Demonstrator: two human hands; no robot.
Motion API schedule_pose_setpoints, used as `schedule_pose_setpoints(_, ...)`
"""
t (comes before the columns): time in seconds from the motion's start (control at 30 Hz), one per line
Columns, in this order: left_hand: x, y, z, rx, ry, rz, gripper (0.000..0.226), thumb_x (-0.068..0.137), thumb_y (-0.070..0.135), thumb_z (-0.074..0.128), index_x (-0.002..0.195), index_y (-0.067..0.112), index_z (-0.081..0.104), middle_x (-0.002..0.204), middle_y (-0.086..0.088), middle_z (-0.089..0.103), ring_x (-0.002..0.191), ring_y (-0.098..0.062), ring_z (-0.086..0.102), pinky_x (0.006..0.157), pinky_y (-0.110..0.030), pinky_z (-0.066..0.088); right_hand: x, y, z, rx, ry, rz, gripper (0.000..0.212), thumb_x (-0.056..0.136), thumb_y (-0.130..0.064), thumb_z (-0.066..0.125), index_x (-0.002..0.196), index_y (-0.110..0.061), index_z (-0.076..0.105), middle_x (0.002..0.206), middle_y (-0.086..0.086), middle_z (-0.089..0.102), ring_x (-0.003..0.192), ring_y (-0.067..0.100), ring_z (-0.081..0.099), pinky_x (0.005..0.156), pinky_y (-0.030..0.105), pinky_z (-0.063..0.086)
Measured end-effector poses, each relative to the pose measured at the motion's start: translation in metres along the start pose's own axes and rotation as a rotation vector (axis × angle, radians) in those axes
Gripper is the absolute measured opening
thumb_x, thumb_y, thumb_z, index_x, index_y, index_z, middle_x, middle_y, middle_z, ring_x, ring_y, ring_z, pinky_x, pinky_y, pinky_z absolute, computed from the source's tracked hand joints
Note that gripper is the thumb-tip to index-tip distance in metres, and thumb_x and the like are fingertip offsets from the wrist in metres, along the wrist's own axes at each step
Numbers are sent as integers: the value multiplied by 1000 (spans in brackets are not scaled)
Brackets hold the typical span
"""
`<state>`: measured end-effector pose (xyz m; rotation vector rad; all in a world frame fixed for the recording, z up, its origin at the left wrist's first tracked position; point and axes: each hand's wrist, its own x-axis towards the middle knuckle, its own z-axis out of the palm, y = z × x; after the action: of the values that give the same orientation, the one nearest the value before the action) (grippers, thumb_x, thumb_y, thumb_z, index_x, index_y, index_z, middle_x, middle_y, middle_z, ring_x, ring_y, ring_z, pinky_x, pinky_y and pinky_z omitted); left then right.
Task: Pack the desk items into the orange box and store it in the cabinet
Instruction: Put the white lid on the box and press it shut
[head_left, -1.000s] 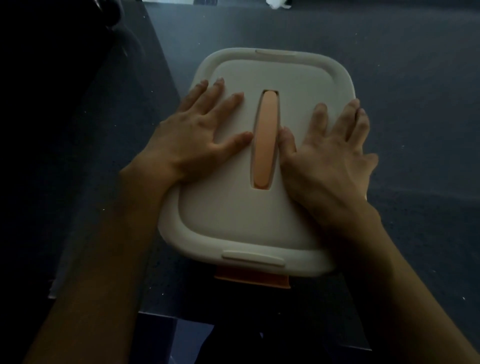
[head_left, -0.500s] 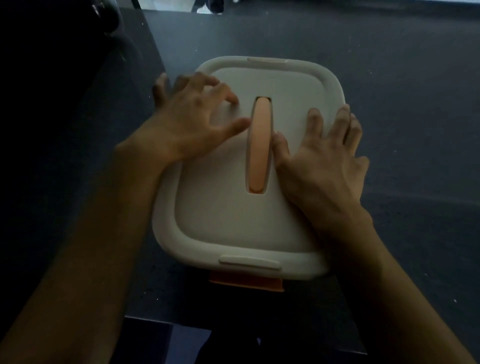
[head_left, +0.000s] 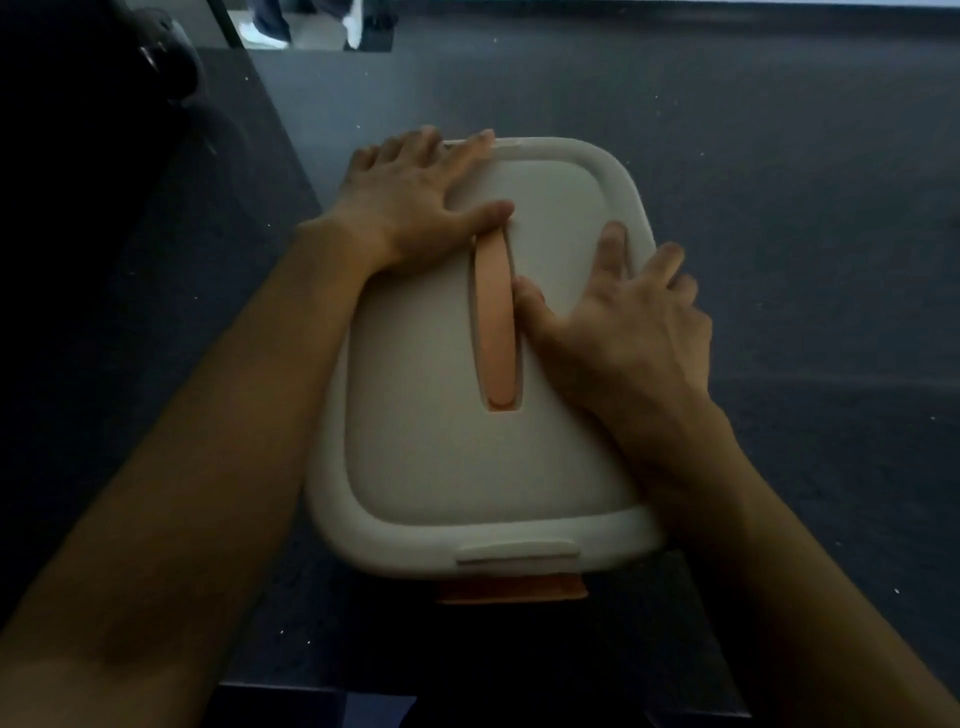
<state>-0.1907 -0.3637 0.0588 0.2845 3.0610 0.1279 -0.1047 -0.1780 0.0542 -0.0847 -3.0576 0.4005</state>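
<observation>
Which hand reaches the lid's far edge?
The left hand: its fingers reach the lid at its far left corner; the right hand rests beside the handle.

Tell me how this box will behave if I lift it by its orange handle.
The box looks like rigid plastic, so it should keep its shape. The handle sits centred on top, so it would probably hang level. Broad and flat, it likely won't roll.

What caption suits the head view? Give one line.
Left hand at the far corner, right hand beside the orange handle, both resting on the white lid.
</observation>
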Motion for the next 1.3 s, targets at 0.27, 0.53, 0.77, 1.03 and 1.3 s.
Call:
schedule_pose_setpoints(0.27,-40,-4,-2,18,-51,-411,84,71,84,19,139,37,5,145,-19,19,129,-48,21,99,-62,22,19,9,-19,-95,-113,-307,79,81,-73,26,145,-29,11,153,17,11,138,38,14,104,61,18)
schedule_pose_setpoints(0.53,-53,11,-10,-6,-53,-473,79,78,77,23,141,33,5,148,-23,12,131,-50,15,99,-64,21,-38,24,-7,-56,-139,-38,85,76,-79,13,145,-30,-3,154,17,-7,139,38,1,104,63,5)
schedule_pose_setpoints(0.77,-96,43,-4,54,-31,-741,92,77,78,18,143,13,13,137,-37,25,122,-52,31,98,-59,25,7,62,-32,-152,-164,-338,88,70,-84,16,144,-37,9,156,9,7,141,29,7,110,57,6)
schedule_pose_setpoints(1.03,-121,42,9,-143,182,-654,78,79,74,26,132,17,23,135,-26,30,123,-45,31,99,-56,22,-32,68,-23,96,-86,109,81,78,-76,31,143,-36,5,153,16,4,129,43,25,97,56,31)
schedule_pose_setpoints(1.3,-147,73,11,-145,192,-742,78,82,69,30,138,15,20,144,-20,12,120,-48,28,90,-58,33,10,89,-33,32,-156,-59,79,75,-78,32,142,-43,7,155,11,7,134,40,24,101,55,29)
